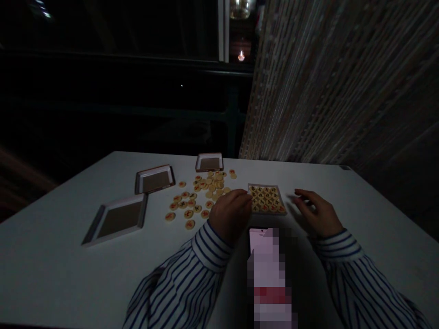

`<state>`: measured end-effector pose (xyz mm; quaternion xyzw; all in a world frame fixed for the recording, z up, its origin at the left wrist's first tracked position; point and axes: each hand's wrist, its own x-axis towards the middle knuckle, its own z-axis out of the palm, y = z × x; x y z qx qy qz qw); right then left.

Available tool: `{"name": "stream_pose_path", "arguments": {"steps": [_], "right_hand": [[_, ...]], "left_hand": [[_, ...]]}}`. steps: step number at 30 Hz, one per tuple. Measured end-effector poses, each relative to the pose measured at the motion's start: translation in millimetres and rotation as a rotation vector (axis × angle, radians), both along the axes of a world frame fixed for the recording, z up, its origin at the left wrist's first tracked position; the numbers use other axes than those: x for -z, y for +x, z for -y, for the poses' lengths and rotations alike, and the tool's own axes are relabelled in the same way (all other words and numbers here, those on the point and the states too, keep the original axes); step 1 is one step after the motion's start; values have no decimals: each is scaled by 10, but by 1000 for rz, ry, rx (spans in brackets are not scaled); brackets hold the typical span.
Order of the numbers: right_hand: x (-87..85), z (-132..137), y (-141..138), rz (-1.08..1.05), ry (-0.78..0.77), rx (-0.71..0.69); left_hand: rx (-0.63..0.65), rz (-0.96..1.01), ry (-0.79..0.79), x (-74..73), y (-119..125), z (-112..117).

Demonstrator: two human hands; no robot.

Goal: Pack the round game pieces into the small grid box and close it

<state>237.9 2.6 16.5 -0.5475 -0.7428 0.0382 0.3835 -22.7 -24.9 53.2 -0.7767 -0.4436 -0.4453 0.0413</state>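
Note:
Round wooden xiangqi pieces with red and dark characters fill a shallow square box (pixel 267 199) in rows. Against the left side of that box is my left hand (pixel 231 214), its fingers curled together; whatever they hold, if anything, is hidden. My right hand (pixel 317 212) hovers just right of the box, thumb and fingers apart, with nothing visible in it. Loose xiangqi pieces (pixel 188 214) lie spread on the table left of my left hand, some face up. Behind them is a heap of pieces (pixel 212 182), many showing blank faces.
On the white table (pixel 61 269) lie a large shallow tray (pixel 103 238) at left, a smaller tray (pixel 137 183) behind it and another tray (pixel 197 167) at the back. A lit phone (pixel 259 235), partly pixelated, is between my forearms. A bead curtain (pixel 291 82) hangs beyond the back edge.

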Motion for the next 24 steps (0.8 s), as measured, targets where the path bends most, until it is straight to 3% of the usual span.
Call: {"name": "stream_pose_path", "arguments": {"steps": [4,7,14,18,24], "right_hand": [[-24,11,-26,11,10,-14],[-37,13,-43,16,16,7],[-131,13,-79,29,27,85],[-308,-12,-202,82,51,57],[-725,-67,-623,254,74,-125]], "left_hand": [[41,21,-43,-148,-168,-77],[-16,54,-91,-200,-410,-219],[-274,107,-178,-66,-937,-372],[-367,53,-196,3,-1092,-352],[-481,6,-194,-25,-1230,-331]]}}
